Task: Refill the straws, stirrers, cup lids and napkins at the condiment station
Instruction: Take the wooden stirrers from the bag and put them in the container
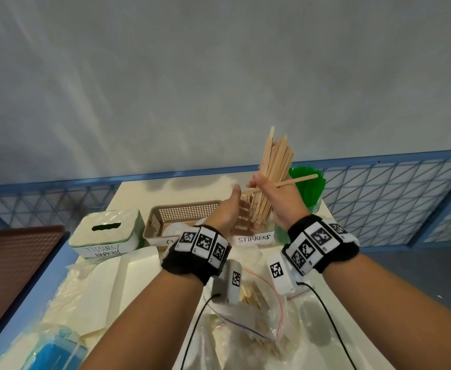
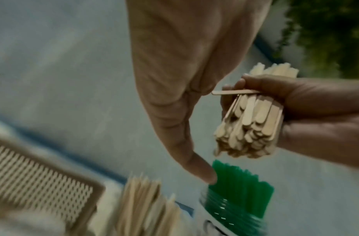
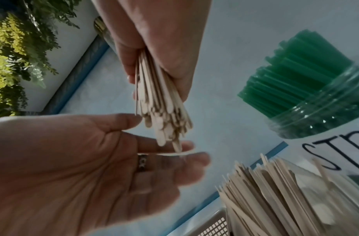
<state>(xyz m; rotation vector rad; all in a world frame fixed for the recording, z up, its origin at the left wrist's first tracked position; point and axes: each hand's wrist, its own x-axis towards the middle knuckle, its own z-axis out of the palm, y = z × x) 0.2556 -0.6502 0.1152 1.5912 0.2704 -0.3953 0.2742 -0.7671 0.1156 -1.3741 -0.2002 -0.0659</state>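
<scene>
1 stirrer bundle [image 1: 273, 177] in right hand [image 1: 277, 198]; left hand [image 1: 227, 209] spread beside.

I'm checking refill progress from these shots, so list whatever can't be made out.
- Basket label: head view, left hand and its wristband cover all but the first letter.
- Straw jar label: right wrist view, cut off by the edge after "STR".
- Stirrer holder: head view, both hands and the stirrer bundle hide its fill level.
- Blue packet: head view, cropped, blurred.
</scene>
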